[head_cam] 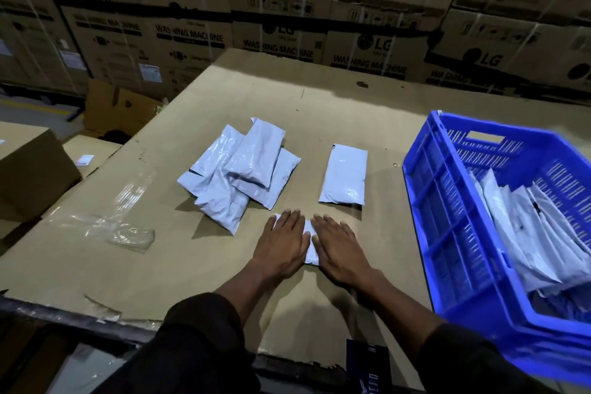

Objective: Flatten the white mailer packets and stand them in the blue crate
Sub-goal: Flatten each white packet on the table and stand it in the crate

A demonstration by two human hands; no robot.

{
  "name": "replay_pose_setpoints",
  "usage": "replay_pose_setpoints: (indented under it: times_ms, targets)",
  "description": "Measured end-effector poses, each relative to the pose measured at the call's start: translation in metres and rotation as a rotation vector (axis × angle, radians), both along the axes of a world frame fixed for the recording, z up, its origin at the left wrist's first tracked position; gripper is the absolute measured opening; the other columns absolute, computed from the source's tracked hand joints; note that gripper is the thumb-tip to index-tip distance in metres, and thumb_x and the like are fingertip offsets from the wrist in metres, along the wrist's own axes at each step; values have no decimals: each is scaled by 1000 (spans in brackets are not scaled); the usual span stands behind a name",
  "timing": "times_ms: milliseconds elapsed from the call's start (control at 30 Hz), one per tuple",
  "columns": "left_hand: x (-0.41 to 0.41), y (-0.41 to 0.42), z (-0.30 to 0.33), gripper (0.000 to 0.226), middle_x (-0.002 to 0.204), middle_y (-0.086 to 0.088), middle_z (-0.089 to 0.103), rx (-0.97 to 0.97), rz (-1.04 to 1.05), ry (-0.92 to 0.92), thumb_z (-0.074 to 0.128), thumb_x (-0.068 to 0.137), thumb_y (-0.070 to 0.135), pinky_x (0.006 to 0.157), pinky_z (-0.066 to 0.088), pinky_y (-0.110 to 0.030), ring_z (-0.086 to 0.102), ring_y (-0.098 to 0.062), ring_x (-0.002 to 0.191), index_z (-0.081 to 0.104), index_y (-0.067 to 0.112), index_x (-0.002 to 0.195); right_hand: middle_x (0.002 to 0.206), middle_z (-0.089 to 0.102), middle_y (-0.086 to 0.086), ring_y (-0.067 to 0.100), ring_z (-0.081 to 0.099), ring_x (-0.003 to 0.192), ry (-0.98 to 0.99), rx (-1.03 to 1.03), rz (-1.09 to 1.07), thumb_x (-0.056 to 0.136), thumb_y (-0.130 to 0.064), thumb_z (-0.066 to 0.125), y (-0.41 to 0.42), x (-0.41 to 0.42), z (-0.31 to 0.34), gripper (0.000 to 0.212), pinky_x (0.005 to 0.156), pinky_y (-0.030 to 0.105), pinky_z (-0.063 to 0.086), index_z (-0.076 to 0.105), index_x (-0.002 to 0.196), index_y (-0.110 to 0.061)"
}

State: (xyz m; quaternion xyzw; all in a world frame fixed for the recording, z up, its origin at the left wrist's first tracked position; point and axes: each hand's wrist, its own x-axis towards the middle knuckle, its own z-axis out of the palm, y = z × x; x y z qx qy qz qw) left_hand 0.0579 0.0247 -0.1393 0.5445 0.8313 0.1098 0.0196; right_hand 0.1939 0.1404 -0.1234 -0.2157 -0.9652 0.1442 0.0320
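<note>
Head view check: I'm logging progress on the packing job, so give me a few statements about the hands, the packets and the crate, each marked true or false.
1. Both hands press flat on one packet. True: the left hand and right hand lie with straight fingers on the pressed packet.
2. The blue crate is empty. False: the blue crate already holds white packets in the crate, leaning on edge.
3. A single packet lies apart from the pile. True: the single packet lies to the right of the pile of packets.
4. The crate stands on the person's left. False: it stands to the right of the hands.
5. The right hand lifts a packet. False: it presses down on the cardboard tabletop.
</note>
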Motion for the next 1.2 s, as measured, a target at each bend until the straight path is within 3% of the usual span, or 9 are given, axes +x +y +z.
replay_pose_setpoints:
  times_ms: [167, 300, 633, 767, 900, 1100, 1200]
  targets:
    - [-3, -1, -10, 65, 159, -10, 44, 72, -2, 53, 17, 104, 40, 120, 33, -51, 37, -31, 149, 45, 7, 153, 164, 25, -7, 14, 15, 152, 51, 73, -49, 99, -54, 5, 0, 0, -13, 69, 123, 39, 9, 24, 158, -23]
    - [1, -3, -10, 59, 158, -9, 46, 129, -6, 56, 28, 104, 37, 114, 41, -53, 39, -34, 148, 49, 9, 151, 160, 35, -1, 19, 28, 149, 135, 141, -48, 105, -48, 12, -3, 2, -19, 63, 121, 41, 15, 36, 154, -17]
    - [-2, -2, -20, 59, 153, -10, 53, 72, 6, 93, 28, 102, 37, 116, 38, -55, 46, -35, 143, 56, 11, 146, 154, 45, 2, 22, 35, 146, 99, 150, -55, 104, -42, 26, -1, -4, -21, 56, 120, 43, 16, 47, 148, -16]
    - [-1, -1, -19, 60, 157, -8, 47, 51, 5, 76, 26, 103, 40, 117, 34, -55, 40, -35, 147, 52, 13, 149, 155, 43, 2, 23, 36, 146, 96, 143, -47, 104, -42, 22, -2, 0, -19, 57, 120, 43, 14, 48, 148, -16]
    - [-1, -7, -15, 64, 164, -8, 37, 90, -13, 8, 24, 104, 47, 118, 32, -54, 30, -37, 152, 44, 12, 155, 163, 27, -2, 20, 20, 152, 21, 125, -16, 102, -51, 2, -4, 2, -16, 69, 124, 45, 10, 32, 156, -20]
    - [-7, -30, -20, 60, 161, -13, 41, 165, -80, 52, 34, 104, 45, 110, 43, -50, 43, -39, 144, 39, 14, 155, 167, 13, -5, 16, 6, 154, 29, 75, -6, 94, -60, -15, -3, 5, -15, 81, 124, 39, 0, 17, 159, -23]
    - [-5, -28, -18, 60, 159, -12, 43, 145, -68, 58, 34, 103, 46, 109, 44, -49, 45, -38, 143, 41, 15, 154, 167, 8, -6, 15, 3, 154, 20, 67, -1, 95, -60, -12, -3, 4, -13, 76, 124, 38, -2, 12, 160, -27]
